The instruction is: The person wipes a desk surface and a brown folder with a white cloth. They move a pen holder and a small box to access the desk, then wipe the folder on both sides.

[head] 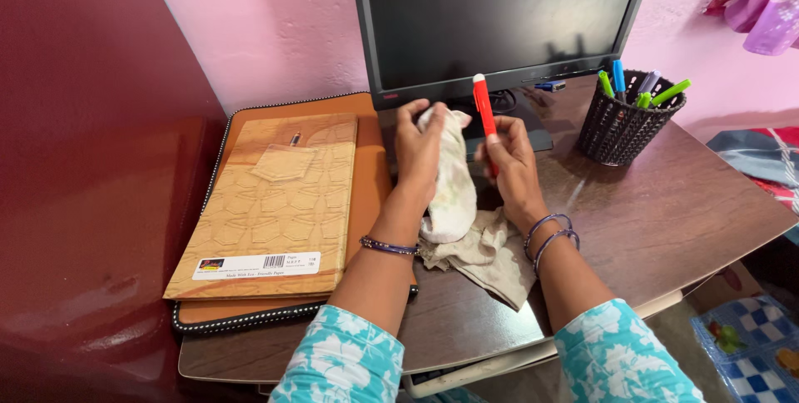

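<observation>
While your right hand (509, 156) is gripping the red pen (483, 111) upright by its lower half, fingers curled closed around the barrel, your left hand (419, 146) is bunching the pale cloth (454, 191) against the pen's side, fingers folded into the fabric. The pen is standing in the air just in front of the dark monitor (499, 16), its white tip pointing up, above the brown desk (666, 203). The lower end of the cloth is trailing down onto the desk between your wrists, where it is lying crumpled.

Judging by how things are lying, the wiping is looking like it is under way rather than finished: the cloth is meeting the pen only near its middle, and the upper part of the barrel is showing bare. Whether the pen is already clean is too small to tell.

The black mesh pen holder (622, 128) is sitting well apart to your right, holding several green and blue pens. If those are to be wiped too, most of the work is probably lying ahead. The tan folder (275, 203) is resting to your left on a brown zip case (366, 203), and neither hand is touching it.
</observation>
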